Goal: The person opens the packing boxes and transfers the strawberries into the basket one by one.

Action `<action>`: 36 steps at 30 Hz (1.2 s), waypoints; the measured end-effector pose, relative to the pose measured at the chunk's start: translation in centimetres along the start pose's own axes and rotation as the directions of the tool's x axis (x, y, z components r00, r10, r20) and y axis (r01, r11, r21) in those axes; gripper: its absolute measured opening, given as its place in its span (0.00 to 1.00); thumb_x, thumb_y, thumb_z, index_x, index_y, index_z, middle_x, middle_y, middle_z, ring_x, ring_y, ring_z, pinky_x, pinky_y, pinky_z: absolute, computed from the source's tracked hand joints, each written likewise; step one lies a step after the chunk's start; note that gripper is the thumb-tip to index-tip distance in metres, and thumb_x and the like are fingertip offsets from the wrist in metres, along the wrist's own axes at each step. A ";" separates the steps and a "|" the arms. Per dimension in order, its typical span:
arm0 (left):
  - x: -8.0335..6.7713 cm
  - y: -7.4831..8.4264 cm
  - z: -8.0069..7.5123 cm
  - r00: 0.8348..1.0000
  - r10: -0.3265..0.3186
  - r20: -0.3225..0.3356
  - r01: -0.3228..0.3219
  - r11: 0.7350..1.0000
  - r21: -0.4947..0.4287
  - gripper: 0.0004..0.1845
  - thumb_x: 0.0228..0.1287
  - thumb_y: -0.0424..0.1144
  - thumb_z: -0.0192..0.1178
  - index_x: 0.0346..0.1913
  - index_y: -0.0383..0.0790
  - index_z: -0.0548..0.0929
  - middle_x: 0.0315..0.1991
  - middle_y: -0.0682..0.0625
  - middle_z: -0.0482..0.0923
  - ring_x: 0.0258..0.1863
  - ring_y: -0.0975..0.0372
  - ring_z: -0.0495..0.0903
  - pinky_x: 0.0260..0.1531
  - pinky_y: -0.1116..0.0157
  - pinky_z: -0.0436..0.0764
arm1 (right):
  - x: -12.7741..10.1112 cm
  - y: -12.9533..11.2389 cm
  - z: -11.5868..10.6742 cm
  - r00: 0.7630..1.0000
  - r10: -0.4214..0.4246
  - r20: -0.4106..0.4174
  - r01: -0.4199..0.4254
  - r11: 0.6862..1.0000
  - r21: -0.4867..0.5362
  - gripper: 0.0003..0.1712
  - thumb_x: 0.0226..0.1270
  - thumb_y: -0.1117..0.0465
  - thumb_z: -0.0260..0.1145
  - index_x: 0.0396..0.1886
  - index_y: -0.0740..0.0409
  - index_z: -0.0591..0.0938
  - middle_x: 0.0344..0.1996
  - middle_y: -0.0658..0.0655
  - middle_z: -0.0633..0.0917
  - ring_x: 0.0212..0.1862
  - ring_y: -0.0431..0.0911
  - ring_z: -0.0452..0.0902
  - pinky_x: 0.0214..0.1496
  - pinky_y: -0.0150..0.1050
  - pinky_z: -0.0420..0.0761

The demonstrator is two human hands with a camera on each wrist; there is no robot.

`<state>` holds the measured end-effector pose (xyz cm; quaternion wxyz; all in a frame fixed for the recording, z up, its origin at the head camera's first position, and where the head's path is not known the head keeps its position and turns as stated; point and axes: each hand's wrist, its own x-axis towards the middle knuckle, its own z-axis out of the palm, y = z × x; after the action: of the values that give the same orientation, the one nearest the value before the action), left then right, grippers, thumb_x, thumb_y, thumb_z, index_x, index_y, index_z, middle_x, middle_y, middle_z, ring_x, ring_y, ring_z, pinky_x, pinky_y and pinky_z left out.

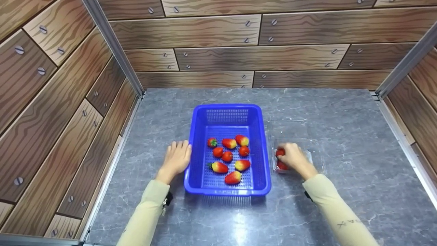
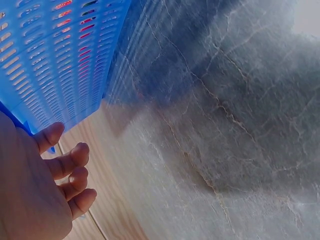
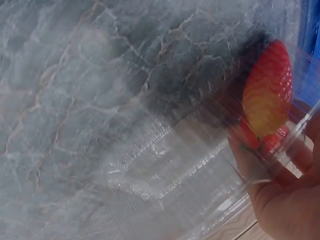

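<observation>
A blue plastic basket (image 1: 193, 147) stands mid-table with several red and yellow strawberries (image 1: 227, 156) on its perforated floor. My left hand (image 1: 177, 158) rests against the basket's left wall, fingers loosely bent and holding nothing; in the left wrist view the fingers (image 2: 65, 165) lie just beside the blue wall (image 2: 60, 50). To the right of the basket lies a clear plastic container (image 1: 315, 155). My right hand (image 1: 290, 158) is inside it, fingers curled round a strawberry (image 1: 280, 152). Through the clear plastic (image 3: 165, 165) that strawberry (image 3: 267, 95) shows beside the hand (image 3: 285, 200).
The grey marble tabletop (image 1: 341, 119) is boxed in by wood-patterned walls at the back and both sides, with metal frame posts (image 1: 116, 51) in the corners. A second strawberry (image 1: 282, 166) lies in the clear container under my right palm.
</observation>
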<state>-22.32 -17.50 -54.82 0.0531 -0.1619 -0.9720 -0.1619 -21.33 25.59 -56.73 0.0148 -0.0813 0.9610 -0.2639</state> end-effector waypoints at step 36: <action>-0.2 -0.1 0.1 1.000 0.004 -0.007 -0.004 1.000 -0.021 0.17 0.80 0.42 0.37 0.48 0.33 0.73 0.43 0.36 0.76 0.45 0.41 0.70 0.46 0.47 0.67 | 0.1 -0.7 -2.8 1.000 0.012 0.016 -0.012 1.000 0.000 0.18 0.56 0.68 0.70 0.47 0.69 0.84 0.38 0.68 0.85 0.43 0.65 0.81 0.46 0.61 0.78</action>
<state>-22.13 -17.60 -54.94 0.0550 -0.1637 -0.9698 -0.1724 -21.54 26.37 -54.01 0.0242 -0.0775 0.9613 -0.2631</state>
